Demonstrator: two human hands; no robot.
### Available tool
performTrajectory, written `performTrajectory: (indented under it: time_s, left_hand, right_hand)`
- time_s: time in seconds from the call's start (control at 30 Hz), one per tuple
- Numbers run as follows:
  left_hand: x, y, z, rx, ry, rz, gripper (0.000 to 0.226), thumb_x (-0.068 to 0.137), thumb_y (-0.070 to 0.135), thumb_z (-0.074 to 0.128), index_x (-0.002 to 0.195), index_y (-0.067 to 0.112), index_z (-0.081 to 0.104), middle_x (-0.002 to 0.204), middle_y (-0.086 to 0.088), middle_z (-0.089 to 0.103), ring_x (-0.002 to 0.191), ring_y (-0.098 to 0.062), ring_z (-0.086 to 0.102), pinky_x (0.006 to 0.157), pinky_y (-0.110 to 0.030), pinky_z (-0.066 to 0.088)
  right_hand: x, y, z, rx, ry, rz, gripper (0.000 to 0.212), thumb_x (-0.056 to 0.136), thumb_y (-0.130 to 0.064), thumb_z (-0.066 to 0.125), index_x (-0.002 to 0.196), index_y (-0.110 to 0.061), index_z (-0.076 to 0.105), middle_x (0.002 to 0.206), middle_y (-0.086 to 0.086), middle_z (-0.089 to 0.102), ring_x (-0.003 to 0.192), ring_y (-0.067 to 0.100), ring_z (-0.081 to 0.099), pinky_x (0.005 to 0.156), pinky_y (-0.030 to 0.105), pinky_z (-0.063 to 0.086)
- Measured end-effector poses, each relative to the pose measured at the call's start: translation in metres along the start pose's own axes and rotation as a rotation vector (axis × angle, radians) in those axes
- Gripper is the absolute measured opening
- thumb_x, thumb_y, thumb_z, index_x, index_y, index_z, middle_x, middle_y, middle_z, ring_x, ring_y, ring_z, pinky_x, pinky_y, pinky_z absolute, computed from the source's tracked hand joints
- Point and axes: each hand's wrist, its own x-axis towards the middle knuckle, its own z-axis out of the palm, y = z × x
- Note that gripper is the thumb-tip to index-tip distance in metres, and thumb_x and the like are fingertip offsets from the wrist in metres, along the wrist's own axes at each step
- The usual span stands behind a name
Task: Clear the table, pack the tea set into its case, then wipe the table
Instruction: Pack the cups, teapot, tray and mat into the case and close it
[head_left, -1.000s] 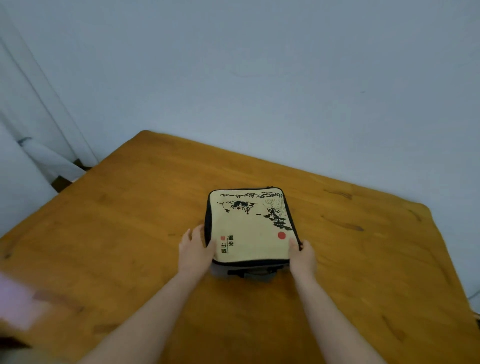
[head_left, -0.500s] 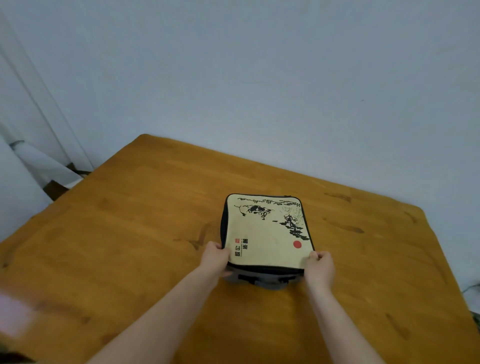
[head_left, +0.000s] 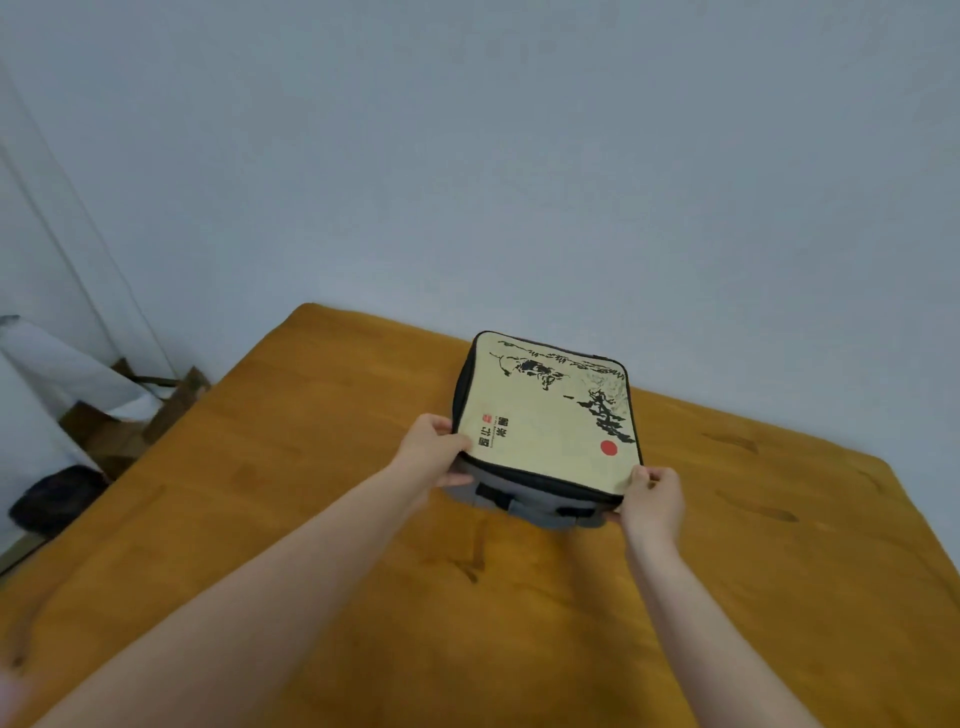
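Left hand and right hand pinch the tea-set case by near corners, 1 o'clock on worktop; shallow grip could drop it.

Premises: a domestic room, apparently a home. Evidence: an orange-stained wooden desk with visible knots, set near a plain pale blue-grey wall. White trim stands at the left, above brown wood floor. A zipped fabric case carries ink-brush artwork.
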Motion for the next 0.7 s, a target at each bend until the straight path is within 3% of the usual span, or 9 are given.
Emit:
performTrajectory:
  time_s: [0.13, 0.33, 0.43, 0.57, 0.63, 0.7]
  left_hand:
    - [0.037, 0.025, -0.063, -0.006, -0.01, 0.01, 0.042, 0.084, -0.005, 0.065, 0.117, 0.01, 0.045, 0.109, -0.01, 0.059, 0.092, -0.02, 0.062, 0.069, -0.035, 0.06]
    - [0.092, 0.031, -0.147, -0.103, 0.107, -0.04, 0.043, 0.086, -0.01, 0.058, 0.124, 0.006, 0.046, 0.11, -0.014, 0.061, 0.092, -0.022, 0.062, 0.064, -0.037, 0.059]
    - [0.118, 0.033, -0.177, -0.131, 0.196, -0.037, 0.044, 0.086, -0.011, 0.056, 0.126, 0.007, 0.048, 0.109, -0.014, 0.06, 0.091, -0.021, 0.062, 0.062, -0.036, 0.058]
    - [0.149, 0.031, -0.206, -0.143, 0.313, 0.05, 0.04, 0.09, -0.004, 0.055, 0.128, 0.009, 0.048, 0.103, -0.002, 0.063, 0.089, -0.013, 0.063, 0.066, -0.032, 0.058]
    - [0.159, 0.032, -0.212, -0.045, 0.378, 0.196, 0.041, 0.093, 0.005, 0.058, 0.132, 0.014, 0.047, 0.113, 0.009, 0.06, 0.099, -0.006, 0.058, 0.074, -0.024, 0.053]
    - [0.169, 0.032, -0.217, 0.074, 0.427, 0.353, 0.043, 0.096, 0.018, 0.057, 0.137, 0.021, 0.044, 0.125, 0.014, 0.05, 0.113, -0.004, 0.047, 0.084, -0.017, 0.044]
  right_hand:
    - [-0.014, -0.029, 0.066, 0.035, -0.076, -0.053, 0.016, 0.104, -0.017, 0.039, 0.1, -0.005, 0.049, 0.083, 0.001, 0.054, 0.067, 0.019, 0.057, 0.071, 0.054, 0.057]
    - [-0.027, -0.047, 0.171, 0.082, -0.186, 0.0, 0.015, 0.104, -0.016, 0.039, 0.095, -0.006, 0.047, 0.084, 0.006, 0.054, 0.065, 0.017, 0.054, 0.071, 0.052, 0.058]
    - [-0.034, -0.05, 0.217, 0.099, -0.233, 0.037, 0.016, 0.103, -0.014, 0.04, 0.09, -0.01, 0.046, 0.086, 0.007, 0.055, 0.07, 0.02, 0.056, 0.07, 0.051, 0.059]
    - [-0.041, -0.052, 0.262, 0.19, -0.272, 0.036, 0.017, 0.101, -0.01, 0.044, 0.085, -0.011, 0.046, 0.095, 0.012, 0.059, 0.086, 0.027, 0.062, 0.063, 0.033, 0.058]
    - [-0.039, -0.055, 0.281, 0.264, -0.319, 0.032, 0.006, 0.101, -0.009, 0.046, 0.1, -0.013, 0.051, 0.107, 0.012, 0.06, 0.092, 0.023, 0.063, 0.068, 0.032, 0.06]
    - [-0.035, -0.059, 0.296, 0.32, -0.421, 0.0, 0.039, 0.1, -0.008, 0.049, 0.135, -0.025, 0.045, 0.118, 0.002, 0.06, 0.102, 0.018, 0.063, 0.075, 0.034, 0.061]
